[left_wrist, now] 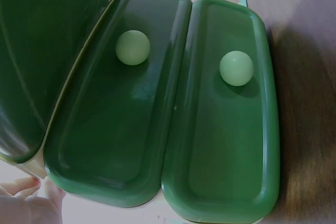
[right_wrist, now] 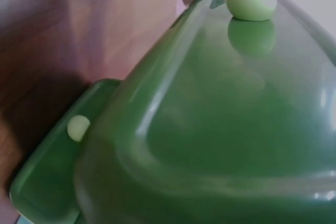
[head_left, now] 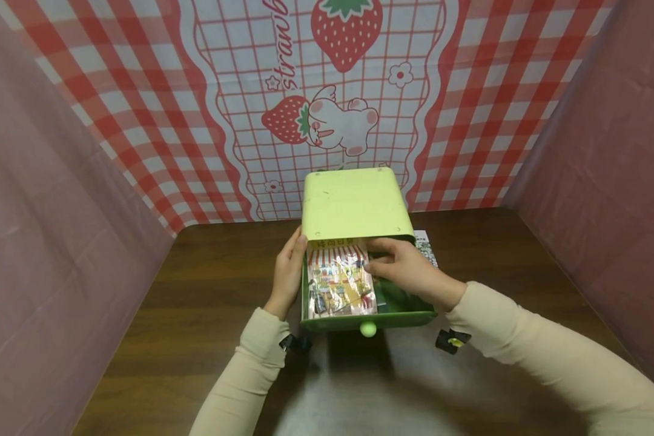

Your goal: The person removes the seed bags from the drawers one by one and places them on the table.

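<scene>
A small light green drawer cabinet (head_left: 356, 203) stands on the table with its top drawer (head_left: 403, 300) pulled out. In that drawer lies a glossy picture packet (head_left: 340, 281) with a red-striped awning print. My right hand (head_left: 409, 269) reaches into the drawer, its thumb and forefinger pinching the packet's right edge; the other fingertips are hidden. Along the left side of the cabinet and drawer rests my left hand (head_left: 289, 272), fingers extended. The left wrist view shows its fingers (left_wrist: 44, 195) against the cabinet's side. My right hand is hidden behind the drawer front (right_wrist: 226, 129) in the right wrist view.
Two lower drawers, a middle one (left_wrist: 113, 124) and a bottom one (left_wrist: 226, 145), are closed, each with a round pale knob. A printed sheet or packet (head_left: 425, 248) lies right of the cabinet. Behind hangs a red checked strawberry cloth (head_left: 240, 121); pink curtains (head_left: 594, 151) flank the table.
</scene>
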Action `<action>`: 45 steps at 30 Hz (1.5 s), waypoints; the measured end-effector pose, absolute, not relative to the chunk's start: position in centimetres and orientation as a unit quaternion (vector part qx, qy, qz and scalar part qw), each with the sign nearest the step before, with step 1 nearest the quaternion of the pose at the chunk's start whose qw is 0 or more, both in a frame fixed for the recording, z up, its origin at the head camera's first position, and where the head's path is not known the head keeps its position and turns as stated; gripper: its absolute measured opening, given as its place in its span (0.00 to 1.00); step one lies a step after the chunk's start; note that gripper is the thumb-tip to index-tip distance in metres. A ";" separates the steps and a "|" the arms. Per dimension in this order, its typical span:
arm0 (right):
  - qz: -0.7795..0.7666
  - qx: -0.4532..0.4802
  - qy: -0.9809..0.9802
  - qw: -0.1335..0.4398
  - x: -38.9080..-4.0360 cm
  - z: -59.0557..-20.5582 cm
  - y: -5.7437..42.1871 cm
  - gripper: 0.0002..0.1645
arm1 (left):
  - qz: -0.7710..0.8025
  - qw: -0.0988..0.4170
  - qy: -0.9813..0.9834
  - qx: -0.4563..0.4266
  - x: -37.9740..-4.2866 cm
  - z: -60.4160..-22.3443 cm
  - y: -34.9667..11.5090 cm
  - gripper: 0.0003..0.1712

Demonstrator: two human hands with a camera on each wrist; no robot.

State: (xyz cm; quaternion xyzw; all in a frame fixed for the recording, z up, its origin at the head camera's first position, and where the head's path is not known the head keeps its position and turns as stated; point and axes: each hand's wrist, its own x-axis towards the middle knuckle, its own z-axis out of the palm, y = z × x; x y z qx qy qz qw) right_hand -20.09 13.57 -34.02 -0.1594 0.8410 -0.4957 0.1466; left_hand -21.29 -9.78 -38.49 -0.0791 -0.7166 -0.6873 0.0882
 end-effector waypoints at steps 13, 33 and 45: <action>-0.563 -0.106 0.790 0.218 -20.5 -34.0 13.5 0.39 | -0.690 0.091 -0.714 -0.079 -21.2 -38.4 -9.7 0.29; -0.504 -0.139 0.825 0.215 -20.4 -34.7 13.0 0.11 | -0.689 0.091 -0.715 -0.079 -21.1 -38.3 -9.8 0.28; -0.492 -0.122 0.843 0.180 -20.4 -34.0 13.2 0.15 | -0.695 0.085 -0.710 -0.078 -22.0 -39.4 -9.9 0.28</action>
